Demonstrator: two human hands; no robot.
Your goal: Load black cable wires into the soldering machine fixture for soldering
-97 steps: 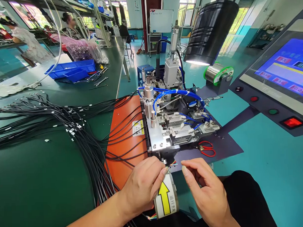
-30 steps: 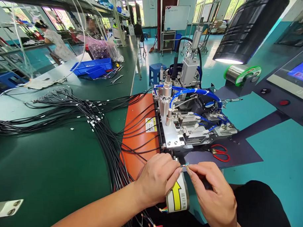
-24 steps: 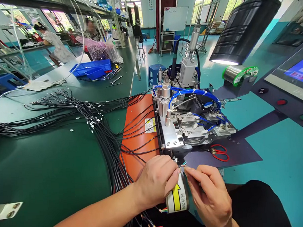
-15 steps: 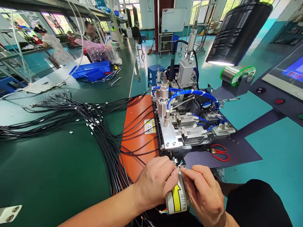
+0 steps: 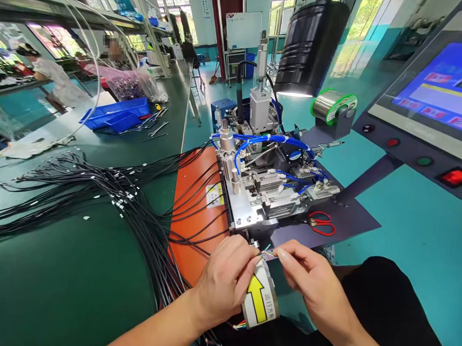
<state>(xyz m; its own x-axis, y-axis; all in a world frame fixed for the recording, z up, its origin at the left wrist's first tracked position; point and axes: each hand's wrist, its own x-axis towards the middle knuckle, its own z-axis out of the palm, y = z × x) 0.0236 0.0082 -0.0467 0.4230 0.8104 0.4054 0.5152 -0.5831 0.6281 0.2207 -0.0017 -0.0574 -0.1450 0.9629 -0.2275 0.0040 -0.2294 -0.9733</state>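
My left hand (image 5: 227, 276) is closed in a pinch on a black cable, whose thin coloured wires (image 5: 267, 252) fan out beyond its fingertips. To the right, my right hand (image 5: 312, 278) is closed with thumb and forefinger gripping the ends of some of these wires. Just below the fingers sits a rounded metal part (image 5: 260, 298) with a white label and a yellow arrow. More coloured wire ends (image 5: 240, 325) stick out beneath my left hand. Black cables (image 5: 158, 246) run in a thick bundle beside my left forearm.
Ahead stands a bench machine (image 5: 269, 192) with blue air hoses and an orange side plate (image 5: 190, 215). Red-handled scissors (image 5: 322, 224) lie on its dark base. A black lamp (image 5: 310, 49), solder spool (image 5: 334, 107) and control screen (image 5: 433, 95) are at right. Blue trays (image 5: 117, 114) rest on the green table.
My right hand has drawn slightly away from my left, and wires now stretch between the fingertips. The camera view has turned to the right.
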